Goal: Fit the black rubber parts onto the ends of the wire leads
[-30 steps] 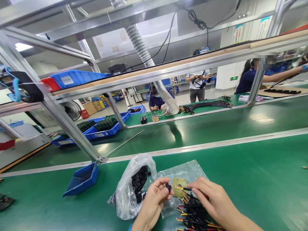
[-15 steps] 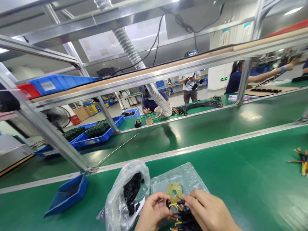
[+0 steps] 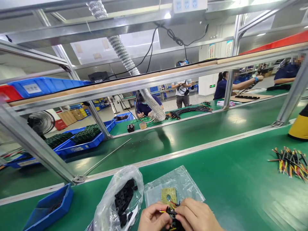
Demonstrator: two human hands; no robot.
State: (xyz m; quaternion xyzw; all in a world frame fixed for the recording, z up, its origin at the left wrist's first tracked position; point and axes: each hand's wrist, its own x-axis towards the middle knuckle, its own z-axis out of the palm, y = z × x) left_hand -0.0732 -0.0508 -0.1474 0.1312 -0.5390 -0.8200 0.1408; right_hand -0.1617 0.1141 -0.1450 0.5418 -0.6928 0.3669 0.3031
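Observation:
My left hand [image 3: 154,218] and my right hand [image 3: 197,216] meet at the bottom of the view, both pinching a small black connector [image 3: 172,211] with red and yellow wires. Below them, a bunch of black-sleeved wire leads [image 3: 177,225] is mostly hidden by my fingers. Just above my hands, a small yellow perforated board with a round hole [image 3: 165,193] lies on a clear zip bag [image 3: 185,186]. To the left, a clear plastic bag [image 3: 106,218] holds several black perforated pieces [image 3: 124,200].
A blue bin [image 3: 49,208] sits at the lower left on the green workbench [image 3: 228,179]. A pile of wire leads [image 3: 290,163] lies on the right, near a yellow object [image 3: 300,126]. An aluminium frame [image 3: 96,89] stands ahead, with co-workers [image 3: 231,83] at further benches.
The whole scene has shifted left and up in view as my head turned. My hands have drawn closer together around the connector, and the pile of wire leads has come into view.

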